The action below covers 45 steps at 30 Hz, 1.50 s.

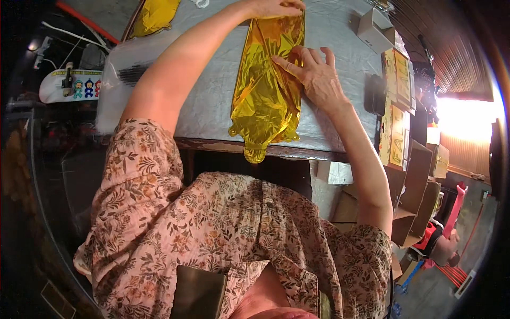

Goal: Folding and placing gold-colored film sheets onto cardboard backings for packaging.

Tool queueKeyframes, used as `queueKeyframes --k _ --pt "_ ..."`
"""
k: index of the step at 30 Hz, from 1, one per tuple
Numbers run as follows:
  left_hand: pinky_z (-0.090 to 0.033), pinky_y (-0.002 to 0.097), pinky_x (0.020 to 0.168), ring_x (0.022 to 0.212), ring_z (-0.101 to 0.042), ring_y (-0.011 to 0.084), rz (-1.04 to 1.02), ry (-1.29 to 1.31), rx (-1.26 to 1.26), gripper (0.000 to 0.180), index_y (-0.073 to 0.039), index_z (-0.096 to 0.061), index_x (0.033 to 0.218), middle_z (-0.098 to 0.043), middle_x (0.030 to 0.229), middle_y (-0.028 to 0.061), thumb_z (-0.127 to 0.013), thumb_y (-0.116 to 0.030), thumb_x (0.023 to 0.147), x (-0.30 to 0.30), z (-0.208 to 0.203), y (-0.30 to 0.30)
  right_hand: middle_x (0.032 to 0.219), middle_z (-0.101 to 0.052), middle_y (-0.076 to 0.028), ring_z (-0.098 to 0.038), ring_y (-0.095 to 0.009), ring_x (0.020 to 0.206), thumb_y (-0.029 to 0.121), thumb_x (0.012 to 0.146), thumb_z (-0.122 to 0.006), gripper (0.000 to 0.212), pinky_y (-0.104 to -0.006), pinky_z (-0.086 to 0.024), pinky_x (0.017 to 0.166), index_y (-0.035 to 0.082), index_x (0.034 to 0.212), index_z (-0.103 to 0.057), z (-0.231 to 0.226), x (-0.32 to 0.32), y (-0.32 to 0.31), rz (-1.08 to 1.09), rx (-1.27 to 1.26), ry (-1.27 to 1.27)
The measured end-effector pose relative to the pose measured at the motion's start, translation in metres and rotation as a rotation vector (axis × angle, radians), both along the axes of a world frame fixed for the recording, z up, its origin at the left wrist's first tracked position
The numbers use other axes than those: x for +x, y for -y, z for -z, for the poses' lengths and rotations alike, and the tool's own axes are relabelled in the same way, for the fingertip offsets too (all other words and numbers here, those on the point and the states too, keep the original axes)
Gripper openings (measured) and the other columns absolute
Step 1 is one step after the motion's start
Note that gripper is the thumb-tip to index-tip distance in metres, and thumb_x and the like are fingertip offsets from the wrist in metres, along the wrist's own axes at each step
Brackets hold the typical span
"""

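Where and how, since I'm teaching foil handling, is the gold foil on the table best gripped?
Probably by the rounded tab at the near end of the gold foil, pinched above and below, from the wearer's side: it is narrow and pokes past the table edge, so its underside looks reachable. The left hand is at the far end, the right hand on the right side.

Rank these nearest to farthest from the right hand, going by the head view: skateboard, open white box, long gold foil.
1. Long gold foil: touched by the right hand, extending to its left.
2. Open white box: off to the upper right.
3. Skateboard: at the far left.
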<state>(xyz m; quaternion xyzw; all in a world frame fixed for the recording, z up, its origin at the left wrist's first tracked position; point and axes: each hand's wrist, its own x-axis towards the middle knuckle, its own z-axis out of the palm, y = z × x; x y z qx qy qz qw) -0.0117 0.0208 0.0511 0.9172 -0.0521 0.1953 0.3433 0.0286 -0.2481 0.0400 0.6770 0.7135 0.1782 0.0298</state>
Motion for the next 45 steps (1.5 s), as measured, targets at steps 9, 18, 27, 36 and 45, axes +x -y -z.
queueKeyframes --k 9,18,27,36,45 --pt "-0.052 0.0368 0.099 0.114 -0.064 0.0275 0.099 -0.075 0.425 0.028 -0.001 -0.066 0.114 -0.066 0.122 0.0114 -0.070 -0.010 0.087 -0.157 -0.025 0.021 0.123 -0.054 -0.003 -0.056 -0.023 0.110 0.013 0.094 -0.057 0.062 -0.0510 -0.034 0.106 0.045 0.147 -0.049 0.004 0.001 0.000 -0.024 0.055 -0.062" --pt "-0.048 0.0385 0.103 0.121 -0.060 0.0258 0.232 0.009 0.633 0.037 -0.004 -0.065 0.121 -0.063 0.129 0.0080 -0.070 -0.008 0.085 -0.159 -0.016 0.046 0.125 -0.054 -0.003 -0.052 -0.023 0.121 0.010 0.094 -0.057 0.061 -0.0582 -0.025 0.112 0.043 0.145 -0.052 0.003 0.000 -0.001 -0.008 0.040 -0.092" --pt "-0.046 0.0412 0.109 0.125 -0.059 0.0320 0.186 0.008 0.451 0.069 -0.009 -0.050 0.147 -0.062 0.136 0.0143 -0.072 -0.009 0.081 -0.137 0.008 0.060 0.127 -0.054 -0.002 -0.052 -0.024 0.122 0.009 0.094 -0.057 0.058 -0.0600 -0.023 0.113 0.040 0.143 -0.056 0.006 0.001 0.000 -0.014 0.048 -0.155" --pt "-0.055 0.0355 0.088 0.098 -0.070 0.0255 0.163 -0.292 -0.383 0.041 -0.005 -0.063 0.128 -0.071 0.116 0.0142 -0.071 -0.014 0.089 -0.154 0.055 0.018 0.115 -0.068 -0.005 -0.056 -0.027 0.119 0.010 0.091 -0.066 0.046 -0.0557 -0.029 0.111 0.022 0.135 -0.061 0.010 0.010 -0.002 0.001 0.225 -0.592" --pt "-0.044 0.0333 0.101 0.113 -0.060 0.0216 -0.256 -0.315 -0.457 0.074 0.002 -0.061 0.131 -0.069 0.119 0.0135 -0.048 -0.064 0.100 -0.129 0.001 0.052 0.111 -0.074 -0.012 -0.068 -0.025 0.105 0.015 0.089 -0.074 0.026 -0.0358 -0.050 0.095 0.007 0.113 -0.073 0.016 0.013 -0.011 0.270 0.321 -1.050"
